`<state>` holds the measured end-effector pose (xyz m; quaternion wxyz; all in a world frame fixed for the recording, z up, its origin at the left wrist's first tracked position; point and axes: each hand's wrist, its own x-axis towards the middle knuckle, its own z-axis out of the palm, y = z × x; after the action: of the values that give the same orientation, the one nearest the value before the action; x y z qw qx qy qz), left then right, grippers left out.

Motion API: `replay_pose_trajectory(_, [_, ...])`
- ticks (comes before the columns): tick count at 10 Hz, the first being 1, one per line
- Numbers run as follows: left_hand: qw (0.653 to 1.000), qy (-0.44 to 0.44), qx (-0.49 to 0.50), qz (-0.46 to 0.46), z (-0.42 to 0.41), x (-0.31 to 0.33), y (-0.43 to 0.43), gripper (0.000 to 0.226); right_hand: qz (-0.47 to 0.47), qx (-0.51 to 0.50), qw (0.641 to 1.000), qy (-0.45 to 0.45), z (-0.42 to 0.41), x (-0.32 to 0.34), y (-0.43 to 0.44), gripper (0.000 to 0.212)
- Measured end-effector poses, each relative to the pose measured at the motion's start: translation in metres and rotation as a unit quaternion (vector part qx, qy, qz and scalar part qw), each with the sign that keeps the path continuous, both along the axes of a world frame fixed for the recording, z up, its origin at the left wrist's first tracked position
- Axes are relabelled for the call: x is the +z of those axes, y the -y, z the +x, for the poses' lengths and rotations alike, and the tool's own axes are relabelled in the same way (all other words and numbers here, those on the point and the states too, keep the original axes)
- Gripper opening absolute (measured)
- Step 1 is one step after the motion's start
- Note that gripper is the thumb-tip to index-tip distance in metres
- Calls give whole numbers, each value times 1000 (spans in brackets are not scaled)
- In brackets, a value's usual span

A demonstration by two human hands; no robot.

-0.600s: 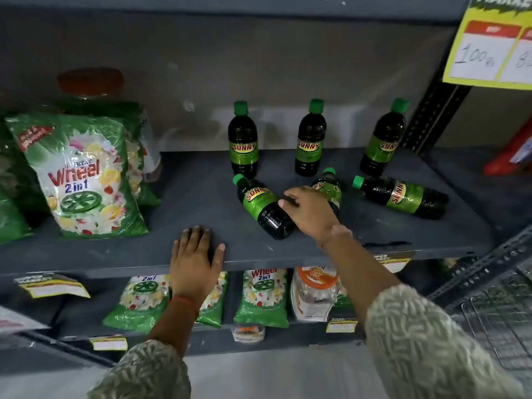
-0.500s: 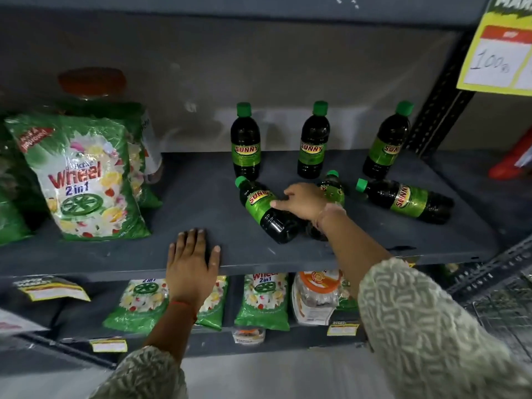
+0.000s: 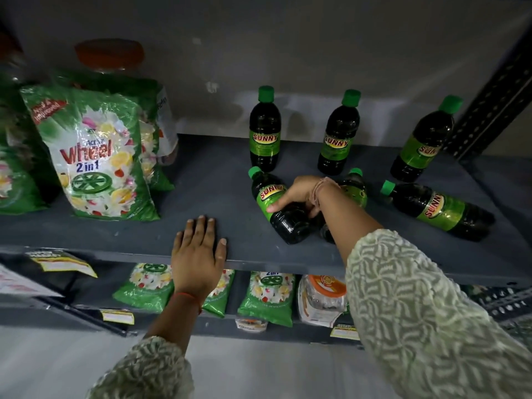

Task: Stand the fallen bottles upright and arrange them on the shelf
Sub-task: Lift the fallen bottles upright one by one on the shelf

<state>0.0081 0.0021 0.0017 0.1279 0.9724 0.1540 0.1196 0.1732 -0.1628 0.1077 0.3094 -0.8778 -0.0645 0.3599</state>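
Dark-grey metal shelf [image 3: 218,180] carries six Sunny bottles w/ green caps, all toward its right half. Three stand upright along the back edge: left upright bottle [image 3: 264,131], middle upright bottle [image 3: 339,133], right upright bottle [image 3: 423,142], the last just beside the perforated upright post [image 3: 489,102] at the back right corner. Three lie on their sides in front of them, caps pointing toward the back. Left fallen bottle [image 3: 276,205] lies diagonal, base near the front edge. Middle fallen bottle [image 3: 355,188] is mostly hidden behind the right forearm; only cap & part of label show. Right fallen bottle [image 3: 437,210] lies apart, toward the shelf's right edge.

Right hand [image 3: 299,194] is wrapped over the left fallen bottle at its label, fingers curled & closed around the body, thumb tip on the label's lower edge. Bottle's base is on the shelf. Left hand [image 3: 198,251] lies flat, palm down, on the shelf's front edge, fingers straight & close together, thumb spread out to the side, holding nothing.

Wheel 2in1 detergent packs [image 3: 95,156] stand at the shelf's left end, well apart from the bottles. More green packs [image 3: 267,295] sit on the lower shelf.
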Motion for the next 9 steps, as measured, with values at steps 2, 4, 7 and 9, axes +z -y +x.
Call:
replay_pose_trajectory(2, [1000,-18,22,3,-3,-6,-8,71,22,1,999,-34,8,-11,-9,40])
replay_pose_trajectory(4, [1000,-20,22,2,-5,-7,-6,72,21,18,995,-97,14,-7,-7,53])
replay_pose_trajectory(7, [1000,-12,17,5,-2,-8,-2,72,49,-15,993,-111,14,-17,-5,35])
replay_pose_trajectory(9, [999,-20,20,18,-2,-11,-3,75,131,-39,988,-76,1,-21,-2,28])
